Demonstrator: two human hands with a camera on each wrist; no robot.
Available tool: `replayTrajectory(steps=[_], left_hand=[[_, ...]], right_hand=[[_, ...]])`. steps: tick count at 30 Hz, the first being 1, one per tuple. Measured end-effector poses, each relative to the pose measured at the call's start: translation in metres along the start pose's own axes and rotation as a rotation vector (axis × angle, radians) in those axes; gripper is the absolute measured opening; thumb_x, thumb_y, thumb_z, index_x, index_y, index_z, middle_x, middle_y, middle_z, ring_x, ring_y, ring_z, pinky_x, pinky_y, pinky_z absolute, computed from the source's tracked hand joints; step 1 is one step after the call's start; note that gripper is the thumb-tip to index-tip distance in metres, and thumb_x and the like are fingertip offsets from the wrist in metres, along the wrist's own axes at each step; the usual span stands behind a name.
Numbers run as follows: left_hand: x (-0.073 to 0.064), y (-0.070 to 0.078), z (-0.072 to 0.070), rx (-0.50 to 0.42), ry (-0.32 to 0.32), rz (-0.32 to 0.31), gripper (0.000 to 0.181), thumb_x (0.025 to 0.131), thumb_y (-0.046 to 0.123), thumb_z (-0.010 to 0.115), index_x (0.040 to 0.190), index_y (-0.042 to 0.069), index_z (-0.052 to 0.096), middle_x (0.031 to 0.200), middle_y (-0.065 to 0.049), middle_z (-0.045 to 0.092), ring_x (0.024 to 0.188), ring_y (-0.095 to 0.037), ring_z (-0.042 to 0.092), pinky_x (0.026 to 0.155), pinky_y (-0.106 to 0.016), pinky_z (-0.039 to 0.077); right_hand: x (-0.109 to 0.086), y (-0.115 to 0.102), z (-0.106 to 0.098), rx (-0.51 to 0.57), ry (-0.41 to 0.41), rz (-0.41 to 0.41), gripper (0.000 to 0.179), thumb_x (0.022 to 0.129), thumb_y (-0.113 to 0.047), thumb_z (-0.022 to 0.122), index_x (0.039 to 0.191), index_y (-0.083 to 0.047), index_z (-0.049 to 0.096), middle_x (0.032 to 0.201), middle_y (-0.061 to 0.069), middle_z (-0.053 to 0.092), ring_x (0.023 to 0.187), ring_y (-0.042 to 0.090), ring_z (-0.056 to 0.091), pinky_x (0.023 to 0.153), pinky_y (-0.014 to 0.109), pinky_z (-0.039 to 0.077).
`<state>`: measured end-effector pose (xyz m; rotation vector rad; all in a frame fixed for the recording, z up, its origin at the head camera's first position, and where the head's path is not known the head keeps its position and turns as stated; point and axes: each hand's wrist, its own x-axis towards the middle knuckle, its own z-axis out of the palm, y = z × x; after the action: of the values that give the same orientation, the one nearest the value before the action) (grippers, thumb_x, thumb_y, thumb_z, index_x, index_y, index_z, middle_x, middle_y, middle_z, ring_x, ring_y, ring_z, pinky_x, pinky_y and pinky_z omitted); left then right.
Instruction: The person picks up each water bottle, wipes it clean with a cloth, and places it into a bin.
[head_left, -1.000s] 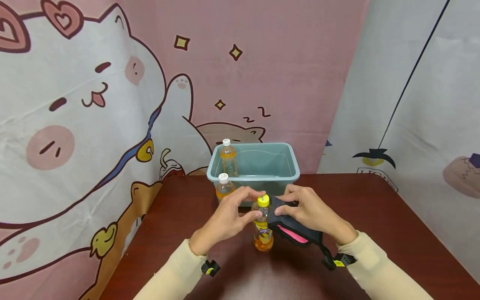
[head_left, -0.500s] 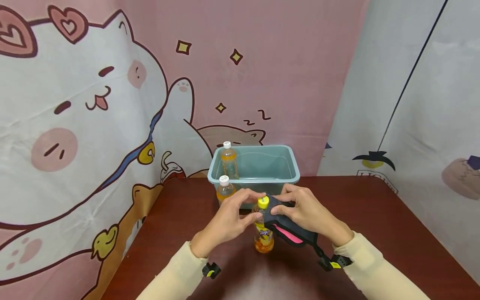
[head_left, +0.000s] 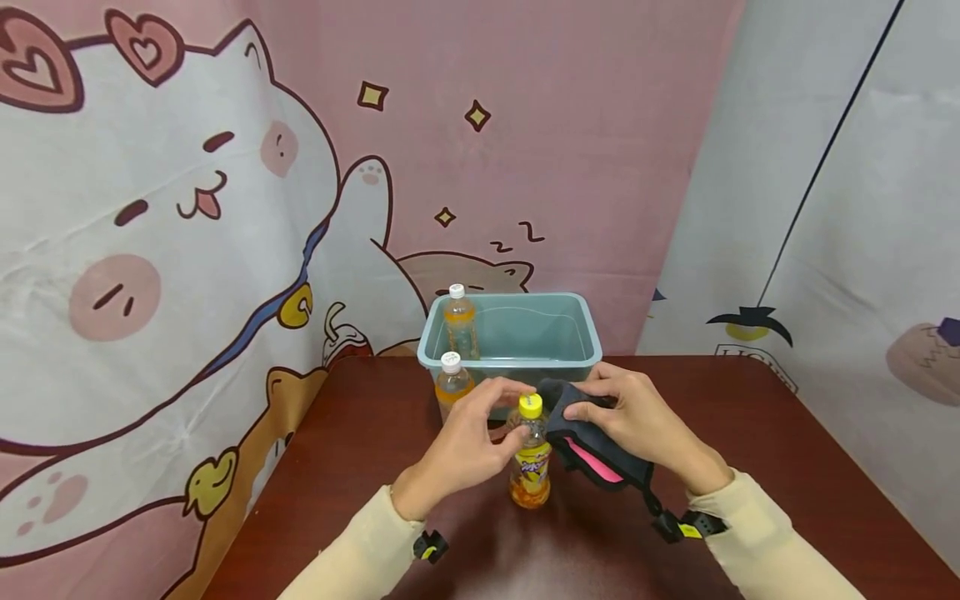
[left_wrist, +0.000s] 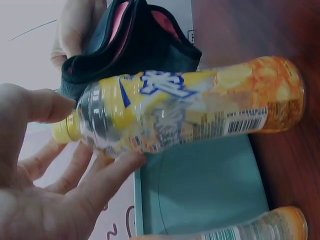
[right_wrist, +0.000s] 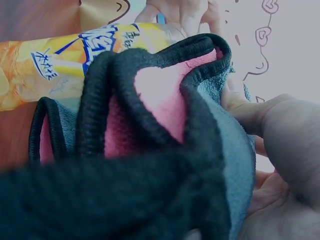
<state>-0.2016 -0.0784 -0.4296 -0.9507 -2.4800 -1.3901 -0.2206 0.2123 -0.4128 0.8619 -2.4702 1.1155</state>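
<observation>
A clear bottle [head_left: 531, 477] with a yellow cap [head_left: 530, 406] and yellow label stands upright on the table, orange at its base. My left hand [head_left: 465, 442] holds its top, with the thumb at the neck and a forefinger by the cap; other fingers show behind the neck in the left wrist view. My right hand [head_left: 648, 421] pinches a dark grey cloth [head_left: 603, 446] with black edging and a pink underside, bunched right beside the bottle's neck. Folds of the cloth fill much of the right wrist view and hide some of the right fingers.
Behind the hands stands a blue-green plastic bin [head_left: 517, 364]. A white-capped bottle [head_left: 462, 333] is inside it at the left. Another white-capped bottle [head_left: 453, 385] stands in front of the bin, partly behind my left hand. The dark red table [head_left: 360, 442] ends at a printed curtain.
My right hand and the cloth first shifted slightly left against the bottle's neck, then moved back right, showing more of the bottle. The left hand stays at the bottle's top.
</observation>
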Motion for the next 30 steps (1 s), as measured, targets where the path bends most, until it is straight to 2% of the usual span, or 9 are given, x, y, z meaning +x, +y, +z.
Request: replayTrajectory(steps=[4,9,14,17,21,24,27,30], left_hand=[[0.004,0.004,0.008,0.048,0.049,-0.011,0.049,0.105,0.020,0.091,0.148,0.022,0.068,0.143,-0.001,0.072,0.131,-0.019,0.073,0.100,-0.041,0.073],[0.005,0.006,0.014,0.063,0.067,-0.029,0.045,0.103,0.024,0.094,0.140,0.020,0.069,0.136,0.001,0.073,0.118,-0.016,0.072,0.089,-0.032,0.073],[0.002,0.004,0.011,-0.015,0.056,-0.054,0.040,0.103,0.022,0.093,0.139,0.028,0.077,0.131,0.003,0.068,0.126,-0.017,0.069,0.106,-0.039,0.071],[0.001,0.003,0.006,0.000,0.042,-0.053,0.041,0.104,0.024,0.092,0.142,0.035,0.081,0.129,0.008,0.068,0.125,-0.021,0.068,0.103,-0.034,0.069],[0.002,0.003,0.003,0.012,0.021,-0.037,0.047,0.104,0.021,0.091,0.148,0.032,0.079,0.134,0.010,0.075,0.126,-0.019,0.071,0.098,-0.032,0.066],[0.003,0.003,0.003,-0.012,0.018,-0.037,0.048,0.104,0.017,0.091,0.147,0.028,0.075,0.139,0.007,0.079,0.132,-0.015,0.075,0.108,-0.040,0.070],[0.004,0.003,0.003,-0.008,0.026,-0.030,0.045,0.104,0.015,0.091,0.143,0.025,0.072,0.138,0.004,0.083,0.132,-0.016,0.078,0.099,-0.044,0.072],[0.004,0.002,0.004,0.008,0.032,-0.017,0.042,0.103,0.016,0.091,0.140,0.025,0.074,0.137,0.003,0.085,0.131,-0.017,0.079,0.091,-0.041,0.072]], right_hand=[[-0.003,0.002,-0.005,-0.018,0.042,-0.017,0.040,0.094,-0.014,0.097,0.132,-0.004,0.088,0.090,-0.008,0.062,0.074,0.003,0.053,0.059,0.021,0.048],[-0.008,0.003,-0.009,-0.022,0.081,-0.021,0.038,0.094,-0.015,0.098,0.130,-0.007,0.089,0.089,-0.009,0.062,0.073,0.003,0.052,0.060,0.020,0.045],[-0.011,0.007,-0.011,-0.011,0.073,0.005,0.038,0.094,-0.015,0.098,0.131,-0.007,0.089,0.089,-0.010,0.063,0.072,0.004,0.053,0.059,0.021,0.047],[-0.013,0.010,-0.011,-0.002,0.061,-0.002,0.038,0.095,-0.012,0.097,0.131,-0.006,0.089,0.089,-0.010,0.063,0.070,0.004,0.054,0.058,0.022,0.048],[-0.014,0.013,-0.007,0.027,0.029,-0.017,0.037,0.096,-0.013,0.097,0.131,-0.005,0.088,0.090,-0.009,0.062,0.070,0.004,0.056,0.057,0.023,0.052],[-0.013,0.013,-0.001,0.040,-0.002,-0.018,0.036,0.097,-0.016,0.096,0.132,-0.008,0.089,0.091,-0.010,0.062,0.071,0.005,0.056,0.059,0.023,0.054],[-0.012,0.010,0.004,0.050,-0.015,-0.016,0.035,0.098,-0.018,0.096,0.131,-0.011,0.090,0.093,-0.010,0.063,0.073,0.005,0.057,0.060,0.023,0.055],[-0.009,0.005,0.010,0.059,-0.011,-0.021,0.035,0.097,-0.018,0.096,0.131,-0.011,0.090,0.095,-0.009,0.064,0.074,0.005,0.057,0.060,0.023,0.055]])
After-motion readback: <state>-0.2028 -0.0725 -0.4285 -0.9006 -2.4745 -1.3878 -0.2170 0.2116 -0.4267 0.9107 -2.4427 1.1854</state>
